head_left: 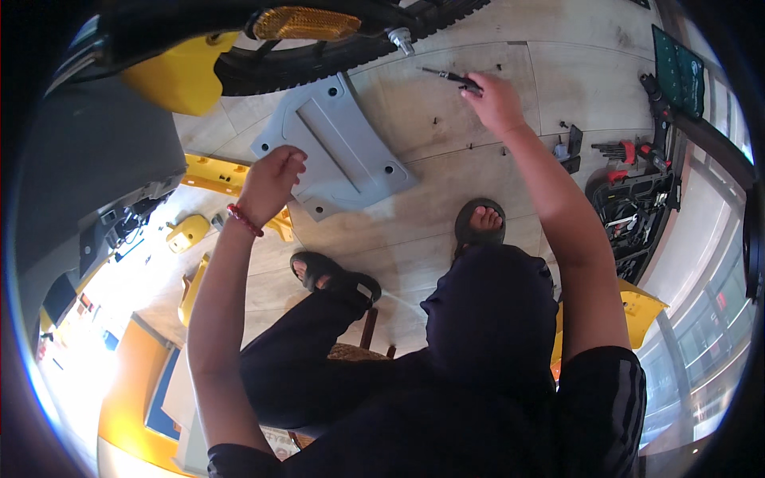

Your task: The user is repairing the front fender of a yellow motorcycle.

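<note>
My right hand is closed around a slim dark screwdriver, its thin tip pointing left above the floor. My left hand, with a red bead bracelet at the wrist, hangs over the left edge of a grey plastic panel. Its fingers are curled together, and anything inside them is hidden. The panel lies on the floor, with a long recess in its middle and dark round holes near its corners. Several small dark screws are scattered to its right, below the screwdriver.
Beyond the panel stands a black tyre with an amber reflector above it. Yellow body parts lie at left beside a large grey body. An open tool case and a power drill are at right. My sandalled feet rest nearby.
</note>
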`<state>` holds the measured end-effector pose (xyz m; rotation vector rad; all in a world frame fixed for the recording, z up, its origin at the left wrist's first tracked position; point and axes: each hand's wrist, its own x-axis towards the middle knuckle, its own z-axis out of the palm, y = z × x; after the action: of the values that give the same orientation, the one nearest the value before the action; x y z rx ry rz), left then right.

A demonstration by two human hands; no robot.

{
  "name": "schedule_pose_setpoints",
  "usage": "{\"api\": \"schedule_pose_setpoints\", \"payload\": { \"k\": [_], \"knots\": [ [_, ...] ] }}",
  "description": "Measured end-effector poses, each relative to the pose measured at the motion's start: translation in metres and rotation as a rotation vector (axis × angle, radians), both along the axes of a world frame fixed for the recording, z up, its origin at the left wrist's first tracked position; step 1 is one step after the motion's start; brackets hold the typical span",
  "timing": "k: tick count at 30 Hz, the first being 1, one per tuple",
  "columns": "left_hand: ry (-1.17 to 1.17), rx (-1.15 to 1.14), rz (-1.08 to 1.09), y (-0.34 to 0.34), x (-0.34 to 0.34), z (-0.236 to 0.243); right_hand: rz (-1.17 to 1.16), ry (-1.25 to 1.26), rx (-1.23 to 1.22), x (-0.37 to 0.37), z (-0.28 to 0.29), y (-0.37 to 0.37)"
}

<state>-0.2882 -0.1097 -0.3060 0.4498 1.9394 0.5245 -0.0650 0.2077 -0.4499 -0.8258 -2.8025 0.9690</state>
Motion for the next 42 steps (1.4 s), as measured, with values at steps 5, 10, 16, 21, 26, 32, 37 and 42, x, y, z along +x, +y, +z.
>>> {"api": "schedule_pose_setpoints", "payload": {
  "k": [5,10,16,21,26,32,37,42],
  "knots": [
    [-0.003,0.161,-0.042,0.037,-0.004,0.013,-0.269,0.021,-0.16,0.023,0.048,0.004],
    [-0.089,0.32,0.034,0.082,0.014,0.033,-0.465,0.305,-0.823,0.041,0.126,-0.009],
    [-0.145,0.487,0.152,0.114,0.04,0.05,-0.398,0.437,-1.02,0.022,0.182,-0.029],
    [-0.306,0.706,0.322,0.135,0.04,0.071,-0.271,0.489,-1.088,-0.001,0.211,-0.031],
    [-0.38,0.828,0.357,0.161,0.053,0.092,-0.252,0.473,-1.129,-0.023,0.234,-0.042],
    [-0.371,0.916,0.417,0.174,0.049,0.103,-0.213,0.432,-0.916,-0.047,0.258,-0.053],
    [-0.366,0.952,0.541,0.173,0.048,0.116,-0.243,0.517,-0.795,-0.063,0.268,-0.061],
    [-0.427,0.946,0.643,0.173,0.046,0.12,-0.193,0.44,-0.725,-0.07,0.269,-0.063]
  ]
}}
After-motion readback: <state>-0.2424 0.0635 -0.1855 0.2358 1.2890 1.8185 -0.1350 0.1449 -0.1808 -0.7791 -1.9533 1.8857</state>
